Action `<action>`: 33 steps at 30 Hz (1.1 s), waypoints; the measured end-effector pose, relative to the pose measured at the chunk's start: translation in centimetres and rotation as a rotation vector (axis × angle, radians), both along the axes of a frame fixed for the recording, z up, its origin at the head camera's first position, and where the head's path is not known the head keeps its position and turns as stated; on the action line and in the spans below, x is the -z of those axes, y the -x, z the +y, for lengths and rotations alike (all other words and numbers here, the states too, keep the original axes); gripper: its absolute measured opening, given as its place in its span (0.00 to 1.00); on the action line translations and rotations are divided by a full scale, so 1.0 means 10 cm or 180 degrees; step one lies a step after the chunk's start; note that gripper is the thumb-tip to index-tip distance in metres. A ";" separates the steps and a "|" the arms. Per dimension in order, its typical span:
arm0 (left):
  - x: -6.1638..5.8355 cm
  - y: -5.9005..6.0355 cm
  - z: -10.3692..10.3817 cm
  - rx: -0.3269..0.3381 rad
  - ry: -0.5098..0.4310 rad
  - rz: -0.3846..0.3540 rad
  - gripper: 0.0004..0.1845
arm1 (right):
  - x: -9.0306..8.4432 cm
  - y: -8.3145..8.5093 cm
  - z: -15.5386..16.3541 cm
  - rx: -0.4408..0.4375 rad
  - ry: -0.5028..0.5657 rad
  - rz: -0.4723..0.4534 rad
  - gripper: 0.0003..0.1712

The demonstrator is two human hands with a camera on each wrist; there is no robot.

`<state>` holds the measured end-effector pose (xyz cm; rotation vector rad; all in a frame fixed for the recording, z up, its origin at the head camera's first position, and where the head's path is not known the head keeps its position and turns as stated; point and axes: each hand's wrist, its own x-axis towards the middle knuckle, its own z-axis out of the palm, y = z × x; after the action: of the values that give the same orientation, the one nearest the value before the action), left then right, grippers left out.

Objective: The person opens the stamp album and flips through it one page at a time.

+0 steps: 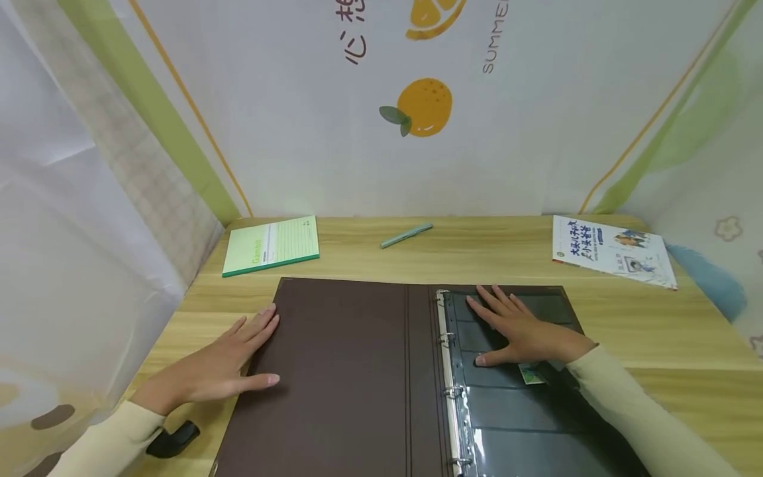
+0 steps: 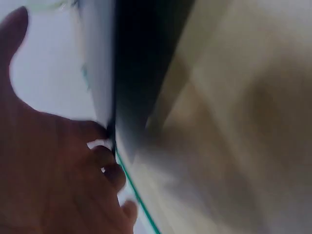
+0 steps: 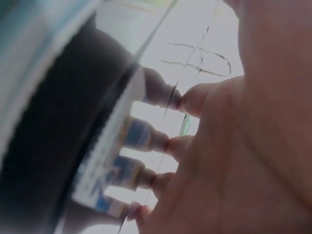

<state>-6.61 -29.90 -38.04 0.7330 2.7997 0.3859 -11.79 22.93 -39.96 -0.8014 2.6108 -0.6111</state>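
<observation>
We see a brown ring binder (image 1: 357, 371) lying open on the wooden table (image 1: 656, 331), close to the near edge and between both arms. The left hand (image 1: 229, 361) lies flat with straight, spread fingers on the binder's left cover, at its outer edge — it grips nothing. The right hand (image 1: 518, 328) rests palm down on the clear plastic sleeves (image 1: 524, 411) of the right half, just right of the metal rings (image 1: 446, 338), fingers straight and slightly fanned. A small greenish card (image 1: 530, 374) shows inside a sleeve pocket just below that hand's heel.

The wrist views are blurred; in the right one we make out fingertips (image 3: 161, 178) pressed against glossy plastic.

At the back of the table lie a green notepad (image 1: 271, 245) on the left, a pale green pen (image 1: 406, 235) near the middle and a white booklet (image 1: 614, 250) on the right — all well apart from the binder. A small black object (image 1: 174, 438) sits by the left sleeve (image 1: 107, 444).
</observation>
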 end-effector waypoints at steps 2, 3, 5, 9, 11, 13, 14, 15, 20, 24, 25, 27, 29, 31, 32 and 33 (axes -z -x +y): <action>0.06 -0.01 0.09 0.0091 0.0110 0.0061 0.56 | 0.00 0.00 0.00 0.0006 -0.0021 0.0008 0.65; 0.09 -0.01 0.15 0.0134 0.0172 0.0081 0.59 | 0.00 0.00 -0.01 0.0011 -0.0031 0.0009 0.65; 0.13 -0.01 0.28 0.0245 0.0246 0.0112 0.62 | -0.01 -0.01 0.00 0.0028 -0.0043 0.0011 0.65; 0.17 -0.03 0.54 0.0547 0.0235 0.0076 0.65 | -0.02 -0.02 -0.01 0.0050 -0.0043 -0.0004 0.65; 0.18 -0.06 0.67 0.0733 0.0213 0.0064 0.66 | -0.02 -0.02 -0.02 0.0047 -0.0042 -0.0005 0.65; 0.18 -0.07 0.77 0.0899 0.0208 0.0087 0.66 | -0.03 -0.01 -0.03 0.0044 -0.0044 -0.0003 0.65; 0.18 -0.08 0.81 0.0954 0.0207 0.0097 0.66 | -0.03 -0.01 -0.03 0.0039 -0.0049 -0.0003 0.65; 0.17 -0.08 0.84 0.0995 0.0209 0.0111 0.66 | -0.03 -0.01 -0.03 0.0037 -0.0051 -0.0007 0.65; 0.15 -0.08 0.95 0.1011 0.0295 -0.0002 0.65 | -0.02 -0.01 -0.02 0.0049 -0.0081 -0.0006 0.65; 0.12 -0.08 0.98 0.0937 0.0360 -0.0193 0.66 | 0.00 0.01 -0.01 0.0028 -0.0148 0.0109 0.64; 0.11 -0.08 0.99 0.0918 0.0376 -0.0224 0.67 | 0.00 0.01 -0.01 0.0030 -0.0157 0.0140 0.64; 0.09 -0.08 1.00 0.0876 0.0405 -0.0293 0.67 | 0.00 0.00 0.00 0.0058 -0.0223 0.0186 0.64; 0.07 -0.08 1.03 0.0813 0.0437 -0.0385 0.68 | -0.01 0.00 0.02 0.0102 -0.0308 0.0206 0.65; 0.04 -0.09 1.06 0.0728 0.0475 -0.0506 0.69 | -0.04 0.00 0.06 0.0160 -0.0351 0.0208 0.64; 0.03 -0.09 1.08 0.0681 0.0489 -0.0580 0.69 | -0.05 0.01 0.10 0.0191 -0.0406 0.0230 0.64; 0.02 -0.10 1.11 0.0631 0.0519 -0.0650 0.70 | -0.07 0.02 0.15 0.0225 -0.0430 0.0255 0.63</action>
<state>-5.61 -18.83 -38.22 0.8702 2.5052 0.1825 -11.97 24.47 -39.25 -0.7081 2.7291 -0.4238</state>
